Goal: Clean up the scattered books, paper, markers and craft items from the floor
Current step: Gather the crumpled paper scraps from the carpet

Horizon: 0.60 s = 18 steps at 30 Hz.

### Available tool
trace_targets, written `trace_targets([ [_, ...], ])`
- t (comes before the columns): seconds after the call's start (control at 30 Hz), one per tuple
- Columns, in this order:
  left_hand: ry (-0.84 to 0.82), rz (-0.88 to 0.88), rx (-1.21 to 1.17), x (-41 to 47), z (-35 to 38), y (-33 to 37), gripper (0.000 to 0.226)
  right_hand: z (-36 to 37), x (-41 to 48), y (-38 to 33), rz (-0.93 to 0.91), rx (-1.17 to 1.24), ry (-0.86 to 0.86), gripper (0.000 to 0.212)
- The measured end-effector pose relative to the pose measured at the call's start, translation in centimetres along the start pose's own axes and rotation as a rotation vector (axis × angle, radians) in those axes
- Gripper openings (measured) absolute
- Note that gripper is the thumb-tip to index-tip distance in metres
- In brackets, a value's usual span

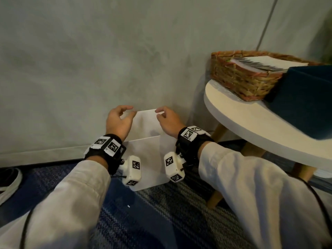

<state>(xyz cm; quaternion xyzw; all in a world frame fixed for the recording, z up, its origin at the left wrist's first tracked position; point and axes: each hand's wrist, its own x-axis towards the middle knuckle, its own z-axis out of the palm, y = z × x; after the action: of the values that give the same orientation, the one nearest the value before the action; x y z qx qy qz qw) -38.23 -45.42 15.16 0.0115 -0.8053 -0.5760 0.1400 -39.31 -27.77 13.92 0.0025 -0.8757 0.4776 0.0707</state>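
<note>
Several white paper sheets [148, 139] stand on edge on the blue carpet, leaning toward the grey wall. My left hand [119, 121] curls around the upper left corner of the tallest sheet. My right hand [168, 122] pinches the same sheet's upper right corner between thumb and fingers. A wider sheet in front reaches down to the carpet between my wrists. Both wrists wear black bands with white tag blocks.
A white round table [251, 126] on wooden legs stands at the right, carrying a wicker basket [240, 78] with papers inside and a dark blue box [307, 97]. A black-and-white shoe [9, 184] lies at the left edge. The wall is close ahead.
</note>
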Motion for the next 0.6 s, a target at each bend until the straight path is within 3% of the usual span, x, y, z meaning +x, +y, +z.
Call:
trace_targets([
  [0.17, 0.027, 0.111, -0.117, -1.6, -0.2, 3.0, 0.012, -3.9, -2.2, -2.5, -0.074, 0.088, 0.035, 0.026],
  [0.37, 0.006, 0.365, -0.303, -6.4, 1.5, 10.9, 0.019, -12.9, -9.9, -6.9, -0.35, 0.23, 0.215, 0.027],
  [0.6, -0.205, 0.645, -0.485, -16.4, 8.3, 21.2, 0.018, -26.9, -24.9, -6.3, -0.481, 0.208, 0.516, 0.02],
])
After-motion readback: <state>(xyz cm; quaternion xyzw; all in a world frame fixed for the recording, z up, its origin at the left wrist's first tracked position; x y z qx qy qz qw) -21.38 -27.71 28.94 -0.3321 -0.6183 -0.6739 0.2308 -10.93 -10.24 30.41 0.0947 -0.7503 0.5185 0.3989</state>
